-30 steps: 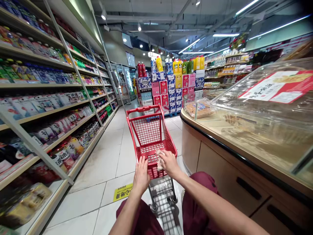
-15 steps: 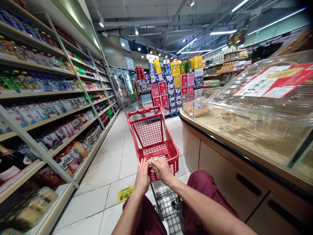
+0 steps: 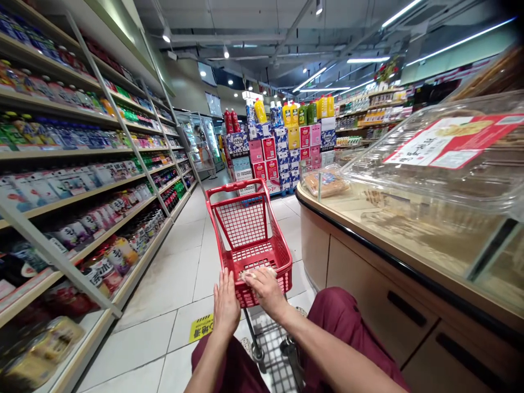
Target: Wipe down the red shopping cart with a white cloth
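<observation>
A red shopping cart [image 3: 244, 221] with a grid-walled plastic basket stands in front of my knees, its handle on the far side. My right hand [image 3: 264, 292] lies over the basket's near rim, fingers curled on a crumpled pale cloth [image 3: 268, 271]. Most of that cloth is hidden under the hand. Against the basket's near left corner rests my left hand [image 3: 226, 305], fingers stretched out and holding nothing.
Shelves of drinks [image 3: 77, 180] run along the left. On the right is a wooden display counter [image 3: 356, 262] with clear plastic food boxes [image 3: 446, 147]. Stacked juice cartons [image 3: 282, 158] stand ahead. A yellow floor sticker [image 3: 200, 328] lies left of my knee.
My right hand has slid slightly left along the rim with the cloth. My left hand has shifted left and lies flatter. The view has turned a little, moving the cart left.
</observation>
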`<action>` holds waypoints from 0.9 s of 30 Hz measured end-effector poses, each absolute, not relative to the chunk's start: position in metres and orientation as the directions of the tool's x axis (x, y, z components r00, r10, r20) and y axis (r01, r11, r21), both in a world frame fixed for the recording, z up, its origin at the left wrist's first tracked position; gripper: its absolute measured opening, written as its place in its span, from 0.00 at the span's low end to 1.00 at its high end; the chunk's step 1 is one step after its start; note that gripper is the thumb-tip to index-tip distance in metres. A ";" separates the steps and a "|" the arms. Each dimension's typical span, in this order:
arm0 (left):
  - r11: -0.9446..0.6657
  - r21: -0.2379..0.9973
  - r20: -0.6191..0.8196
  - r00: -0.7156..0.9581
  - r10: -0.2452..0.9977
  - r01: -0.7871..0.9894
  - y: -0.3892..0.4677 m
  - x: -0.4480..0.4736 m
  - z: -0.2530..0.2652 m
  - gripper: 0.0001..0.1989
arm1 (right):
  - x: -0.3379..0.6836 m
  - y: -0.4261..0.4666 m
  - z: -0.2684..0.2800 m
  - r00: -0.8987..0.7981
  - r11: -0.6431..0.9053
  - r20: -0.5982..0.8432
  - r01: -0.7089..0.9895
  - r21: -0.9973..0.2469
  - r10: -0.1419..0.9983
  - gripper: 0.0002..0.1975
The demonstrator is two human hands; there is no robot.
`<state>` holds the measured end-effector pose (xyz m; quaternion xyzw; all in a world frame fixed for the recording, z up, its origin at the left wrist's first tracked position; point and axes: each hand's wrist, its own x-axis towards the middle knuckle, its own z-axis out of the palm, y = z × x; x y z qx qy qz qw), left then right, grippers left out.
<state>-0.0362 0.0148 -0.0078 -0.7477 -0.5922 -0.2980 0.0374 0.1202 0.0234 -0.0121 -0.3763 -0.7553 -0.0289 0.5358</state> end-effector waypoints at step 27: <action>0.171 0.822 -0.169 0.053 0.984 -0.543 -0.025 0.041 0.059 0.17 | 0.127 -0.009 -0.002 0.099 0.419 0.425 0.081 -0.905 0.900 0.19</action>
